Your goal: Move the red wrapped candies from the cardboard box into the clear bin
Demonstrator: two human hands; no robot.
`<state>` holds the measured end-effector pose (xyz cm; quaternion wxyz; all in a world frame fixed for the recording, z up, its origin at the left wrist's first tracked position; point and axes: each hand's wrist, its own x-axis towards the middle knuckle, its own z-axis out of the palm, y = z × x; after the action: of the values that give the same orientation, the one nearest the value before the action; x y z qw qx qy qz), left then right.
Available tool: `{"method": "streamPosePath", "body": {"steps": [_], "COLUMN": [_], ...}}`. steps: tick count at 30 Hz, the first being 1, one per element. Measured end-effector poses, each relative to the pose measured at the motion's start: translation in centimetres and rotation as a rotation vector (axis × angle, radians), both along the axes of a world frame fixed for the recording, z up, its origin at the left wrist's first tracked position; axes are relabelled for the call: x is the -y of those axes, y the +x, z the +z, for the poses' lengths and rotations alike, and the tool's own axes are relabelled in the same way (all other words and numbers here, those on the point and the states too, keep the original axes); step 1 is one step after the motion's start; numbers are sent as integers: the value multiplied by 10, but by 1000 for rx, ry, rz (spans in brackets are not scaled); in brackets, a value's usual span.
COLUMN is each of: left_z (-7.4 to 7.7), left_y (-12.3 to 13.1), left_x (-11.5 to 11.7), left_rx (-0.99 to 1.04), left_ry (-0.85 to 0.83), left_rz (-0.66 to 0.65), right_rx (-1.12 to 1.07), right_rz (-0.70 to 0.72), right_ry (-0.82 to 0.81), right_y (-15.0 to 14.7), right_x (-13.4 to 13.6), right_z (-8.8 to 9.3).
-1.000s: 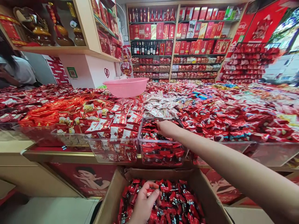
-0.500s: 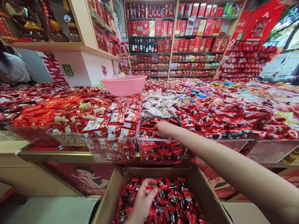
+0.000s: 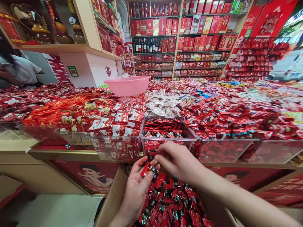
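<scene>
In my left hand (image 3: 136,189), above the open cardboard box (image 3: 112,201), is a small red-and-black wrapped candy (image 3: 148,169), held between thumb and fingers. My right hand (image 3: 177,160) comes in from the right, its fingers curled and pinched together close beside that candy. What lies between the right fingertips, if anything, is hidden. Many loose candies (image 3: 172,205) in the same red-and-black wrappers fill the box below. Just behind my right hand stands a clear plastic bin (image 3: 193,138) on the counter, with rows of these candies inside, lying lower than its rim.
Clear bins of red-and-white packets (image 3: 120,129) and other red sweets (image 3: 222,123) flank this bin. A pink basin (image 3: 127,86) rests on the sweets behind. Shelves of bottles and boxes (image 3: 163,26) line the back. A person (image 3: 21,69) is at far left.
My right hand has left the clear bin and come down toward the box, beside my left hand. My left hand has risen slightly and now shows a candy in its fingers.
</scene>
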<state>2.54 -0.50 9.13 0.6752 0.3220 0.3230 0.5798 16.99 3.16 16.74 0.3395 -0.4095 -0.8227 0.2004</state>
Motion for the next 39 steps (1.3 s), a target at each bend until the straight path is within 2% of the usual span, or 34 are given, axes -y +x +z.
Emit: {"method": "streamPosePath", "body": {"steps": [2,5,8,10,14,16,18,20,23,27,29,31,34,36,39], "left_z": [10,19,20,19,20,22,23,22,20,24,28,30,25,14,-5], "left_y": [3,10,16,17,15,14,12,12,15,17,15,11,4,2,3], "left_x": [0,1,1,1,4,5,5,4,3,7,10,11,9,7,4], "left_rx": [18,72,122,134,108,20,-124,-213,-146,-89,-114,-147,-274,-405,-536], "left_ry": [25,-2,-32,-39,-33,-1,32,47,24,-16,29,109,157,116,86], "left_rz": [37,19,-8,-20,-86,-93,-54,33,146,138,144,153,59,-43,-161], "right_rx": [-102,-316,-473,-459,-264,-161,-51,63,242,458,503,474,438,510,679], "right_rz": [42,53,29,31,48,100,148,85,-16,35,75,93,-68,-162,-137], "right_ry": [-161,-302,-384,-371,-240,-168,-75,71,303,464,529,566,570,482,314], "right_y": [0,2,5,8,17,23,25,22,9,-9,-9,-2,16,27,37], "right_x": [15,19,17,19,22,20,19,21,31,44,43,33,0,-32,-78], "right_z": [-21,-46,-56,-54,-35,-21,-9,-3,-9,-23,-20,-7,20,34,37]}}
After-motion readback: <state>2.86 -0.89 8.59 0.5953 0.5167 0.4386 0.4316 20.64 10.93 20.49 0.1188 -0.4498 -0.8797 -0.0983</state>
